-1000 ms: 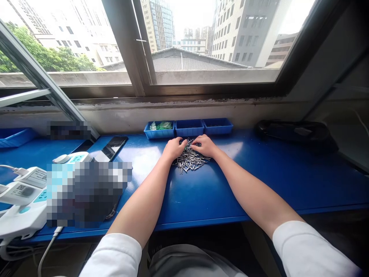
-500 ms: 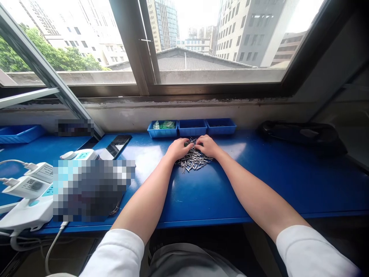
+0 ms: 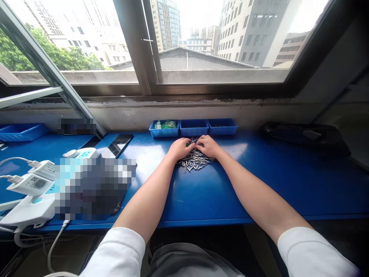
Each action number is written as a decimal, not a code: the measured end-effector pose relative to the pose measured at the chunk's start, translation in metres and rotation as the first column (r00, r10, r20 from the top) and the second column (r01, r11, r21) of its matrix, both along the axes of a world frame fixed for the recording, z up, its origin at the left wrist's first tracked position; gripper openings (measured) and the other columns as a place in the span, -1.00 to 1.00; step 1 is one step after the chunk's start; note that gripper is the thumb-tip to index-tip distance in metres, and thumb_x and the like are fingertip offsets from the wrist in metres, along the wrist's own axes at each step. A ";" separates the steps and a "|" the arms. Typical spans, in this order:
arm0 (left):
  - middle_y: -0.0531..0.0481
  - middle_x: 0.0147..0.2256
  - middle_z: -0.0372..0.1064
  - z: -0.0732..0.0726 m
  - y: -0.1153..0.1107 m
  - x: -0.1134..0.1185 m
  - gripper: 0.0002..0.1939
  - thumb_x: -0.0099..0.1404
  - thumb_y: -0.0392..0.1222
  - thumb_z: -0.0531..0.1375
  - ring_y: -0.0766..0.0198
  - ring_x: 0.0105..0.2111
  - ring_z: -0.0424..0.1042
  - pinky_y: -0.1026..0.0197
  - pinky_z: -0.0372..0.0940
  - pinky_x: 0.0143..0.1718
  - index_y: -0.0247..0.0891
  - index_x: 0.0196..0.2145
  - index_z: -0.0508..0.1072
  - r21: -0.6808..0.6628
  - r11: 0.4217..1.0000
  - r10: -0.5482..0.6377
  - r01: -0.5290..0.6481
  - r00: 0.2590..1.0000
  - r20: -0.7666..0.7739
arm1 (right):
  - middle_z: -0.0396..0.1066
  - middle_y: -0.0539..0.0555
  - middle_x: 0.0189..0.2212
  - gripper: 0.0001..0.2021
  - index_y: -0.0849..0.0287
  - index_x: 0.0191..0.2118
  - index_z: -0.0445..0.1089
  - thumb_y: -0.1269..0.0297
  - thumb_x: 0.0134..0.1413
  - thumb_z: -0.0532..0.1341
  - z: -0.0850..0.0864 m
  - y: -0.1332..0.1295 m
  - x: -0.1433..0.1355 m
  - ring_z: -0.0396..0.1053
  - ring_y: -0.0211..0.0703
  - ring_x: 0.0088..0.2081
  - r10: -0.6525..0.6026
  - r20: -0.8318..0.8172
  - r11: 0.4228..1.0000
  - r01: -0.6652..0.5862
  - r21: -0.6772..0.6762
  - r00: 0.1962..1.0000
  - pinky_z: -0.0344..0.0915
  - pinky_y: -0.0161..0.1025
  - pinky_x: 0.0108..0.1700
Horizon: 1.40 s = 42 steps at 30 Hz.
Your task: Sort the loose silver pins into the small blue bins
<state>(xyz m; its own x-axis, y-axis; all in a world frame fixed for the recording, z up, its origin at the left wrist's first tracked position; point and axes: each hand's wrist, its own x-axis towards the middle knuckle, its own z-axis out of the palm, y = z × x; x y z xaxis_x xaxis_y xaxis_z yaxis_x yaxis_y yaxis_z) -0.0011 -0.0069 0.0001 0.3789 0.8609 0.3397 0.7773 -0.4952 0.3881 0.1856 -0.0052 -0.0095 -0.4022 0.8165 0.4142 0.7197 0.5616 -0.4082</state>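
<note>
A loose pile of slim, shiny metal rods (image 3: pixel 194 159) lies on the blue tabletop, pointing in many directions. On the left edge of the heap rests my left hand (image 3: pixel 180 148), its fingers curled and thumb stretched toward the middle; a small dark green bit shows by its fingertips. Opposite it, my right hand (image 3: pixel 208 146) has bent fingers and thumb drawn together at the far part of the pile. The fingertips of both hands nearly meet. What either one grips is too small and too covered to make out.
Behind the pile stand three joined blue bins: the left bin (image 3: pixel 164 132) holds green-and-clear packets, while the middle bin (image 3: pixel 194 132) and right bin (image 3: pixel 222 131) have dark contents. A phone (image 3: pixel 120 145) and a power strip (image 3: pixel 23 211) lie left. A black bag (image 3: pixel 305 136) sits right.
The view has shifted slightly, so everything appears a little further right. Both hands stay at the pile with hardly any change in their fingers.
</note>
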 end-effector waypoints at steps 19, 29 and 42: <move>-0.06 -0.27 0.48 0.002 0.001 0.005 -0.83 0.23 -0.18 0.16 0.23 -0.25 0.45 0.22 0.33 -0.18 -0.23 -0.27 0.52 0.197 0.967 -0.206 0.161 0.950 0.234 | 0.29 0.08 -0.59 -0.52 0.13 -0.62 0.20 0.07 0.28 -0.11 0.006 -0.001 -0.001 0.24 -0.17 -0.44 -0.068 -0.112 0.987 0.084 0.139 0.991 0.13 -0.20 -0.32; -0.06 -0.31 0.49 0.001 0.004 0.005 -0.80 0.26 -0.17 0.13 0.23 -0.29 0.44 0.23 0.32 -0.20 -0.23 -0.34 0.55 0.215 0.972 -0.143 0.094 0.964 0.225 | 0.39 0.05 -0.57 -0.52 0.16 -0.56 0.35 -0.05 0.20 -0.02 0.012 -0.009 -0.002 0.31 -0.19 -0.45 -0.054 -0.362 0.998 0.062 0.010 0.931 0.17 -0.25 -0.33; -0.04 -0.23 0.49 0.002 0.002 0.005 -0.75 0.30 -0.15 0.07 0.21 -0.21 0.43 0.22 0.29 -0.14 -0.19 -0.22 0.53 0.180 0.984 -0.037 0.009 0.988 0.150 | 0.50 0.09 -0.36 -0.71 0.17 -0.30 0.49 0.05 -0.06 0.26 0.018 -0.013 0.001 0.43 -0.09 -0.28 0.011 -0.655 0.974 -0.156 -0.165 0.756 0.33 -0.20 -0.25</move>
<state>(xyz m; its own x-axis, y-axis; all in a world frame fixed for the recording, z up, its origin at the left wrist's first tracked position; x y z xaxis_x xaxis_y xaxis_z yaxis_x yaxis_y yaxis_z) 0.0036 -0.0045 0.0018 0.3298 0.7727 0.5424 0.7035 -0.5843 0.4045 0.1861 -0.0183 0.0085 -0.1684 0.8848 0.4345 0.1967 0.4621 -0.8648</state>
